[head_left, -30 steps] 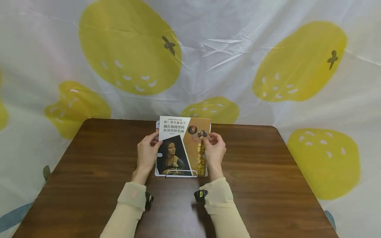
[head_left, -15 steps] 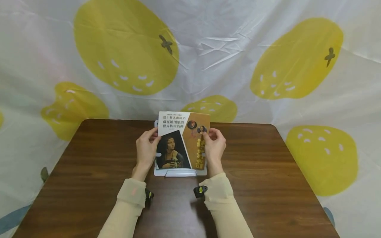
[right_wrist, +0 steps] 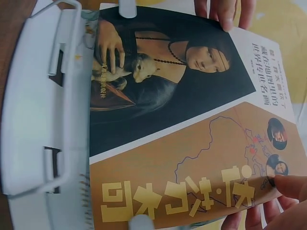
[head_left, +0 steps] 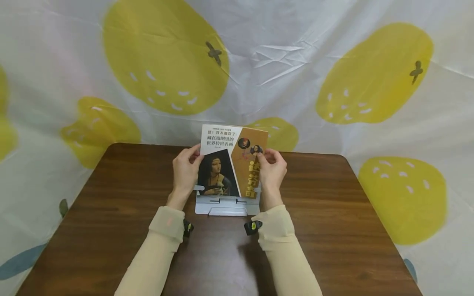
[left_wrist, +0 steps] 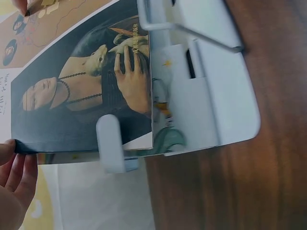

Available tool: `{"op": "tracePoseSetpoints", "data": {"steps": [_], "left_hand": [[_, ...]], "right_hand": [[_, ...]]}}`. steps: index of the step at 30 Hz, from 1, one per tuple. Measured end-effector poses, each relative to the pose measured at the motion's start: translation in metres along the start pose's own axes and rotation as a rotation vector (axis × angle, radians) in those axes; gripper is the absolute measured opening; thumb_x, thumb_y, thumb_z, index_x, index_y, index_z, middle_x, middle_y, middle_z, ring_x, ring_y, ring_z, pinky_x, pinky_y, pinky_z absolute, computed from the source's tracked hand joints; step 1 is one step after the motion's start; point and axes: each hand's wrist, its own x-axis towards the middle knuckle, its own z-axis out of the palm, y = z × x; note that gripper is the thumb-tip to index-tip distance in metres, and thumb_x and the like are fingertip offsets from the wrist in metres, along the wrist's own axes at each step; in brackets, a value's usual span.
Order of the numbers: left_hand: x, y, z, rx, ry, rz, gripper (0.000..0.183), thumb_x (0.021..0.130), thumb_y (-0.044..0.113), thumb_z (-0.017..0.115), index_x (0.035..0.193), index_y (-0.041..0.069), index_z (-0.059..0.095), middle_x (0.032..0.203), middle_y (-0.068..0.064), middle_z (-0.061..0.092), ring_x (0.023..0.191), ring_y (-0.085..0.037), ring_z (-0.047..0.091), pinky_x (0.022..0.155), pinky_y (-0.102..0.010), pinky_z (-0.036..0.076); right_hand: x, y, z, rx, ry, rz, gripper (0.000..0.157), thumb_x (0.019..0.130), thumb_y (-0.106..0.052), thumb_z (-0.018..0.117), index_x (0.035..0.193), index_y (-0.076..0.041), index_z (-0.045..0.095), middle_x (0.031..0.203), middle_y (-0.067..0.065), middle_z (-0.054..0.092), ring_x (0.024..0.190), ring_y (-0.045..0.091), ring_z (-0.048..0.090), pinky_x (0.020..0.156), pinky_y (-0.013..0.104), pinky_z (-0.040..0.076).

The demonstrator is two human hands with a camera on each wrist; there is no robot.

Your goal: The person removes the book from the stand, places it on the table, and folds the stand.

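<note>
A thin book (head_left: pixel 231 162) with a painted portrait and gold lettering on its cover leans over a white book stand (head_left: pixel 203 206). My left hand (head_left: pixel 185 170) pinches the book's left edge between thumb and fingers. On the opposite edge, my right hand (head_left: pixel 273 174) has its thumb on the cover and fingers behind. The book's lower edge sits above the stand's wire front bar (right_wrist: pixel 67 120), with a strip of the panel showing between. A pale side clip (left_wrist: pixel 109 141) overlaps the cover in the left wrist view; another clip (right_wrist: pixel 140 223) shows in the right wrist view.
The stand rests on a dark brown wooden table (head_left: pixel 314 230), near its far edge. Behind hangs a white curtain (head_left: pixel 274 24) with yellow fruit prints. Each wrist wears a black strapped device (head_left: pixel 253 227) near the cream sleeve cuff.
Both hands have raised the book, sliding it up away from the stand's front bar. More of the stand's lower panel and its slots now show beneath the book.
</note>
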Motion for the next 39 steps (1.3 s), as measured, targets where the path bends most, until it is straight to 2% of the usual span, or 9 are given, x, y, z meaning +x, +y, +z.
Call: {"op": "tracePoseSetpoints", "data": {"steps": [5, 11, 19, 25, 34, 39], "left_hand": [[0.010, 0.005, 0.004, -0.014, 0.007, 0.030, 0.028, 0.086, -0.003, 0.072, 0.114, -0.004, 0.071, 0.086, -0.016, 0.065, 0.077, -0.026, 0.067, 0.067, -0.033, 0.054], [0.026, 0.010, -0.005, -0.022, 0.060, 0.068, 0.028, 0.086, -0.002, 0.072, 0.114, -0.003, 0.071, 0.088, -0.016, 0.065, 0.080, -0.027, 0.067, 0.069, -0.035, 0.055], [0.031, 0.018, -0.007, -0.052, 0.043, 0.027, 0.029, 0.086, -0.002, 0.072, 0.116, -0.002, 0.070, 0.090, -0.016, 0.065, 0.083, -0.026, 0.067, 0.071, -0.031, 0.055], [0.038, 0.028, -0.005, -0.077, 0.041, 0.029, 0.030, 0.085, -0.004, 0.073, 0.115, -0.002, 0.071, 0.089, -0.017, 0.066, 0.081, -0.027, 0.067, 0.071, -0.032, 0.056], [0.044, 0.047, 0.008, -0.103, -0.011, -0.015, 0.032, 0.085, -0.005, 0.072, 0.117, -0.003, 0.069, 0.093, -0.017, 0.066, 0.083, -0.027, 0.067, 0.075, -0.031, 0.056], [0.043, 0.057, 0.018, -0.110, -0.024, -0.033, 0.033, 0.084, -0.006, 0.072, 0.117, -0.003, 0.069, 0.092, -0.017, 0.067, 0.083, -0.027, 0.067, 0.073, -0.031, 0.056]], "right_hand": [[0.009, -0.010, -0.003, 0.016, 0.008, -0.006, 0.018, 0.084, -0.012, 0.077, 0.100, -0.005, 0.072, 0.085, 0.004, 0.065, 0.079, 0.014, 0.061, 0.068, 0.026, 0.047], [0.017, -0.028, 0.004, 0.060, -0.031, -0.046, 0.019, 0.085, -0.014, 0.076, 0.102, -0.006, 0.073, 0.087, 0.004, 0.065, 0.079, 0.014, 0.062, 0.064, 0.024, 0.049], [0.023, -0.043, 0.000, 0.090, -0.047, -0.052, 0.018, 0.085, -0.009, 0.075, 0.102, -0.002, 0.072, 0.086, 0.002, 0.063, 0.076, 0.012, 0.059, 0.066, 0.024, 0.050], [0.033, -0.051, -0.006, 0.095, -0.081, -0.081, 0.020, 0.086, -0.009, 0.074, 0.105, 0.000, 0.071, 0.086, 0.001, 0.062, 0.074, 0.011, 0.057, 0.067, 0.023, 0.049], [0.049, -0.063, -0.025, 0.071, -0.076, -0.082, 0.022, 0.087, -0.009, 0.073, 0.108, -0.001, 0.071, 0.085, -0.003, 0.059, 0.075, 0.009, 0.055, 0.066, 0.022, 0.047], [0.058, -0.068, -0.039, 0.031, -0.083, -0.080, 0.024, 0.088, -0.012, 0.073, 0.108, 0.000, 0.071, 0.082, -0.005, 0.057, 0.071, 0.007, 0.053, 0.063, 0.022, 0.045]]}}
